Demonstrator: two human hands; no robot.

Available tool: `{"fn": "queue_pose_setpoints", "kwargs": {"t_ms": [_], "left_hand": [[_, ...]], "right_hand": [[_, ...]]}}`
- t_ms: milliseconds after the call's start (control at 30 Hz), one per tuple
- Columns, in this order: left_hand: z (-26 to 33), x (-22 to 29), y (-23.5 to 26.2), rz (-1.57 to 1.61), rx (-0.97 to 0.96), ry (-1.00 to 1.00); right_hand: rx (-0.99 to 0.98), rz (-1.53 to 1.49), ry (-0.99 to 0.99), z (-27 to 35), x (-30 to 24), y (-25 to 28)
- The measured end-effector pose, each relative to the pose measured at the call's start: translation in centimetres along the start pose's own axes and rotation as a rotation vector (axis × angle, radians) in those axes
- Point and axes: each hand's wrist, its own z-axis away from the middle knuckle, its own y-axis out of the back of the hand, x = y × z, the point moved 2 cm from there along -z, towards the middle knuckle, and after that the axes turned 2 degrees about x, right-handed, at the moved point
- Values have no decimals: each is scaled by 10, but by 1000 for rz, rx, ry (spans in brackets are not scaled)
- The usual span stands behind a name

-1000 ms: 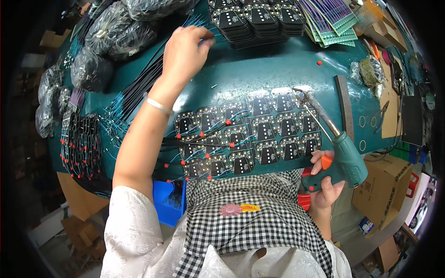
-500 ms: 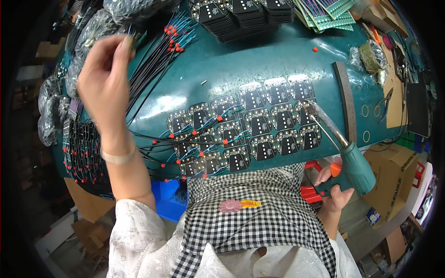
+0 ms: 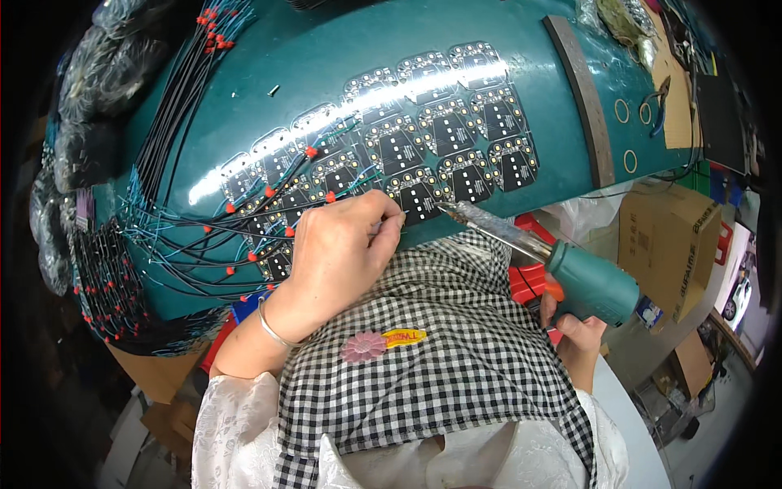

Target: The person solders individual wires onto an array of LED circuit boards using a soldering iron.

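Lying flat on the green table (image 3: 309,49): one sheet of black circuit boards (image 3: 395,147), set in rows. Left hand (image 3: 346,248): over the sheet's near edge, fingertips pinched together; whether a wire end sits between them, cannot tell. Right hand (image 3: 578,330): off the sheet's near right side, grasping a green soldering gun (image 3: 582,277) by its handle. Gun: long axis slanting from the handle leftward and away from the body, its tip at the sheet's near edge, just right of the left fingertips; contact with a board, unclear. Nearer to the sheet: the left hand. Red plugs (image 3: 310,152), several, on black wires: strewn over the sheet's left part, the wires running off past its left edge. Wire bundle (image 3: 175,106): left of the sheet. Dark bar (image 3: 582,98): right of the sheet, apart from it.
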Motion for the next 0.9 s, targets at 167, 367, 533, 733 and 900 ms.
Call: {"fn": "queue_pose_setpoints", "kwargs": {"t_ms": [167,367,533,733,900], "left_hand": [[4,-5,-3,-80,55,11],[7,-8,-2,-65,78,43],[7,-4,-2,-36,52,51],[9,-7,-7,-82,83,1],[8,-7,-7,-77,83,-2]], "right_hand": [[56,17,16,-5,-8,-17],[16,103,-110,0,2,-8],[-104,157,-16,-9,3,-7],[-105,207,-41,-8,0,-14],[-119,255,-76,-8,1,-13]]}}
